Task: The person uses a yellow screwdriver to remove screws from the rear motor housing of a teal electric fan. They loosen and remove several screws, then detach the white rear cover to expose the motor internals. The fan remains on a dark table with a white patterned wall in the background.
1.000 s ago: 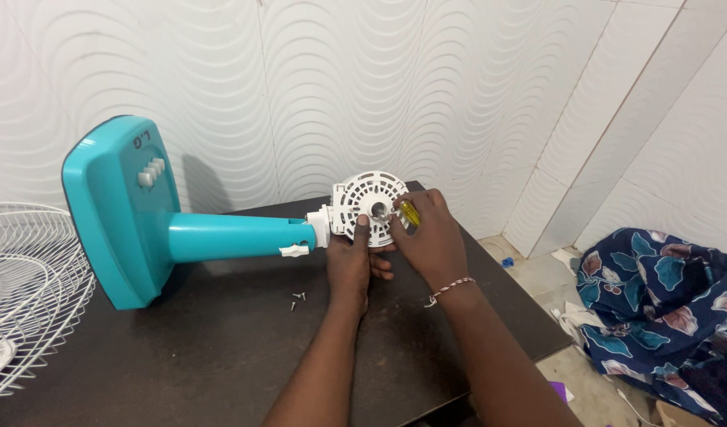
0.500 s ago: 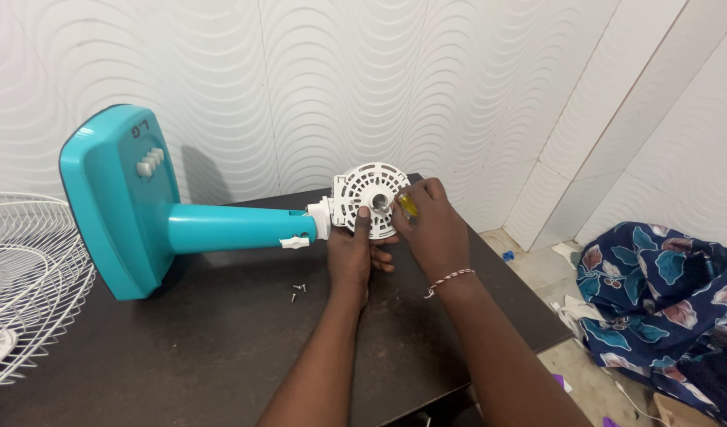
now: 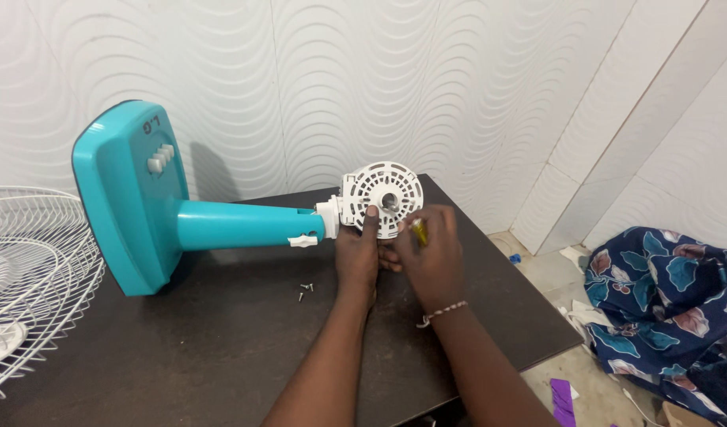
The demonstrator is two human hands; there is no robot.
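Note:
A teal fan stand [image 3: 221, 224] lies on its side on a dark table [image 3: 181, 348], its square base [image 3: 126, 194] at the left. A white round vented motor housing [image 3: 387, 194] sits at the stand's right end. My left hand [image 3: 357, 253] grips the housing from below, thumb on its face. My right hand [image 3: 431, 257] is just below and right of the housing, closed on a yellow-handled screwdriver [image 3: 419, 231].
A few loose screws [image 3: 304, 291] lie on the table in front of the stand. A white wire fan grille [image 3: 31, 277] rests at the left edge. A blue floral cloth [image 3: 664, 296] lies on the floor at the right. White tiled walls stand behind.
My right hand has drawn the screwdriver down and away from the housing's face toward me. The left hand has kept its hold. The view has shifted slightly.

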